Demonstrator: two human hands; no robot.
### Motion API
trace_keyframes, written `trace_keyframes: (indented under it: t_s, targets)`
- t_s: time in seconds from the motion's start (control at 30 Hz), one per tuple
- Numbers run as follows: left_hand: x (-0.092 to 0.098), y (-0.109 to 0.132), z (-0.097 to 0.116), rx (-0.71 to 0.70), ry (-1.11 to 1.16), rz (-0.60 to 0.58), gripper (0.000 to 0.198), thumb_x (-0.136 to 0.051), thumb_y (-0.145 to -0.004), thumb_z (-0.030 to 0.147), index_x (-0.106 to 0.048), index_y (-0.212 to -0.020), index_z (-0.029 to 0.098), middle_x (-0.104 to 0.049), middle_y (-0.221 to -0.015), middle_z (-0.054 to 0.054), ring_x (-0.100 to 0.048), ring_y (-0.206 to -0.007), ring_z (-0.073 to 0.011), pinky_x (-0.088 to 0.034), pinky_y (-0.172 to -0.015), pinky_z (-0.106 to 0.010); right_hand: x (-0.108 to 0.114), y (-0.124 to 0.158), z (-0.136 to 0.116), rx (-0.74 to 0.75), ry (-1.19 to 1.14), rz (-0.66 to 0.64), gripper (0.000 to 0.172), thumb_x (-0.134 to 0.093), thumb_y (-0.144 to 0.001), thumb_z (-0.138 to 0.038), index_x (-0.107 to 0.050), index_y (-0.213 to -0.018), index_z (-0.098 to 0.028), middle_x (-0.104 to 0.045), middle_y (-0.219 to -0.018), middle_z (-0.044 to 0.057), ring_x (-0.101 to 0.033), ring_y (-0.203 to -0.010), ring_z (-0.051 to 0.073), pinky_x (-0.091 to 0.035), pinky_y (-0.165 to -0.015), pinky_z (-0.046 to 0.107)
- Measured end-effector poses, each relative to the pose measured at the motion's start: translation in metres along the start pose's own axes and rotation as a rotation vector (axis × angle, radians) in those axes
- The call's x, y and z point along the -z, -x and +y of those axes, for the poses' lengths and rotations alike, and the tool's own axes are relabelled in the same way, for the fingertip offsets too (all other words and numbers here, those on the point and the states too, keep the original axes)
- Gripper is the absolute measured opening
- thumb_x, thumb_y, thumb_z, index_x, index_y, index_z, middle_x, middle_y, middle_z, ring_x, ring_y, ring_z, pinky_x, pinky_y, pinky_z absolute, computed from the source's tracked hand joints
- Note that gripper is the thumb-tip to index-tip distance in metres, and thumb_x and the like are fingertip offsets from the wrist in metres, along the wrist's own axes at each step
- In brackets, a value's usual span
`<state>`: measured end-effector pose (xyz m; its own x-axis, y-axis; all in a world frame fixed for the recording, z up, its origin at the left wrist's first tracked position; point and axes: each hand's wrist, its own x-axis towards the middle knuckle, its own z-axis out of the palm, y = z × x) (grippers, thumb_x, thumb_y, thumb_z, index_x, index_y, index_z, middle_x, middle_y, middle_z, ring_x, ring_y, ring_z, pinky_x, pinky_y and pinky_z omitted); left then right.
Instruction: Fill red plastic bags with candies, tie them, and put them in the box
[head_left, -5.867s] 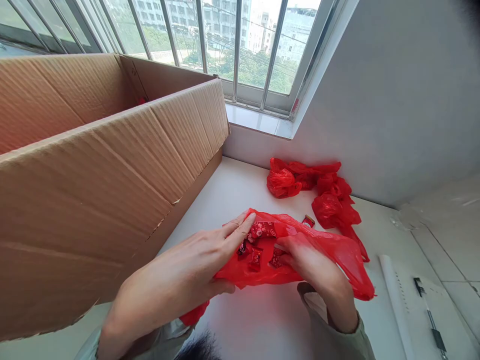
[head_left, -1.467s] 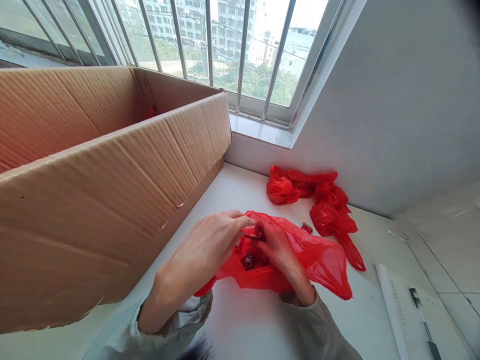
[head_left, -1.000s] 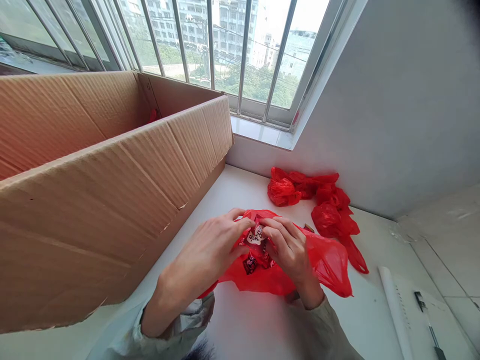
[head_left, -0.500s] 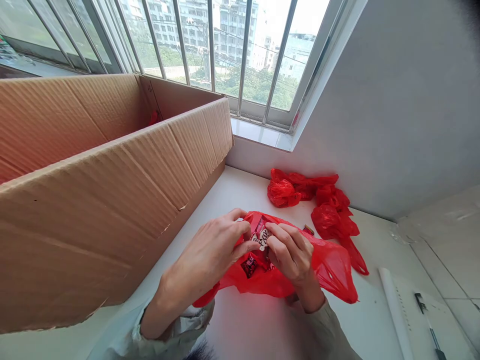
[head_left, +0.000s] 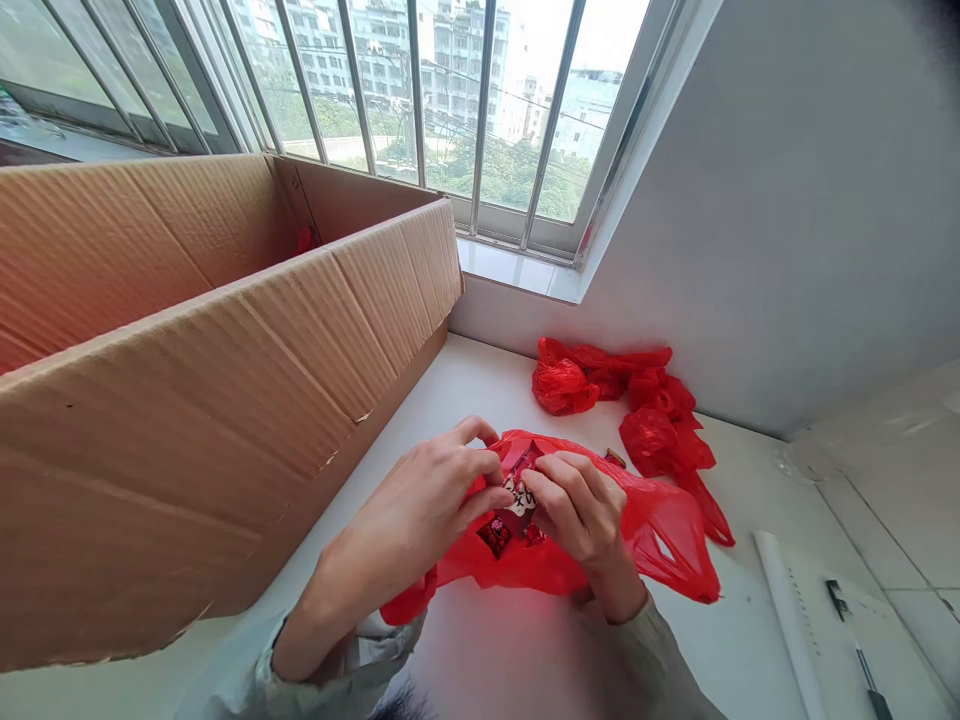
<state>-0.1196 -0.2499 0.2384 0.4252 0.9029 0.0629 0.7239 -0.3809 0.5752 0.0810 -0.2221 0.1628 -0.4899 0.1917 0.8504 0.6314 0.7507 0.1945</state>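
Centre of frame: my left hand (head_left: 420,510) and right hand (head_left: 581,512) each pinch one sweet (head_left: 520,494), fingertips closed on opposite ends. It lies between them, equally near both, just above the bag (head_left: 667,530).

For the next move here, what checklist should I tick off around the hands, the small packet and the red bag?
1. Left hand pinches the small packet: ok.
2. Right hand pinches the same packet: ok.
3. Red bag lies on the white table beneath both hands, wrapped candies inside: ok.
4. Packet torn open or sealed: cannot tell.
5. All candies inside the bag: not ok, one loose candy lies on the table behind it.
6. Cardboard box open-topped at the left: ok.
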Motion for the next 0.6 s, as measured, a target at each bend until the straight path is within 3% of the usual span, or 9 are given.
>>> trace_keyframes:
  t_s: [0.23, 0.43, 0.6]
  targets:
    - [-0.001, 0.001, -0.003, 0.022, 0.067, 0.077, 0.026, -0.054, -0.092, 0.049, -0.064, -0.087, 0.026, -0.055, -0.107, 0.003, -0.058, -0.085, -0.014, -0.042, -0.078, -0.028, 0.005, -0.01, -0.004, 0.062, 0.084, 0.076, 0.007, -0.057, -0.088, -0.012, -0.063, -0.09, -0.016, -0.069, -0.082, 0.008, -0.064, -0.078, 0.017, -0.05, -0.068, 0.028]
    - [0.0, -0.004, 0.003, -0.012, 0.106, 0.055, 0.023, -0.056, -0.093, 0.031, -0.058, -0.074, 0.019, -0.055, -0.108, 0.003, -0.057, -0.076, -0.0102, -0.042, -0.074, -0.026, 0.009, -0.013, -0.006, 0.066, 0.09, 0.085, 0.005, -0.059, -0.087, -0.014, -0.062, -0.088, -0.019, -0.07, -0.083, 0.006, -0.065, -0.077, 0.017, -0.051, -0.068, 0.028]
    - [0.004, -0.002, 0.006, -0.056, 0.169, 0.082, 0.02, -0.058, -0.091, 0.025, -0.063, -0.073, 0.019, -0.053, -0.114, 0.002, -0.056, -0.071, -0.0069, -0.042, -0.075, -0.025, 0.01, -0.012, -0.003, 0.047, 0.062, 0.053, 0.014, -0.06, -0.085, -0.011, -0.059, -0.09, -0.023, -0.069, -0.085, 0.006, -0.064, -0.08, 0.018, -0.053, -0.069, 0.03]
